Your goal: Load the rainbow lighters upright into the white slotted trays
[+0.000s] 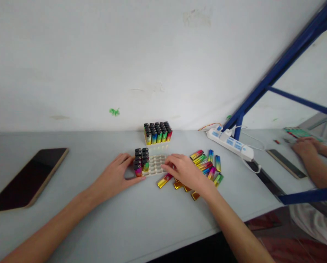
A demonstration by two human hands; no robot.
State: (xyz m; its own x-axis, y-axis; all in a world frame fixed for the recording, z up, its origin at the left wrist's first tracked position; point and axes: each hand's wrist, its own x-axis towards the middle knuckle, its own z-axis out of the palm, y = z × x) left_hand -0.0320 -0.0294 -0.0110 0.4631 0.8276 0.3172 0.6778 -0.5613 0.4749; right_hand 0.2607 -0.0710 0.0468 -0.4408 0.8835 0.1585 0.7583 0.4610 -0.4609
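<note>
A pale tray with rows of round-ended slots lies on the table in front of me. Two rows of lighters with black tops stand upright at its left end. My left hand closes round that end, its thumb along the front edge and its fingers beside the lighters. Over the tray's right end is my right hand, fingers curled and thumb drawn in; anything between the fingertips is hidden. Loose shiny coloured lighters lie in a heap right of and partly beneath my right hand.
Behind stands a second tray filled with upright lighters, near the wall. A dark tablet-like slab lies at left. At right are a white power strip with cables and a blue metal frame; beyond it, another person's hands.
</note>
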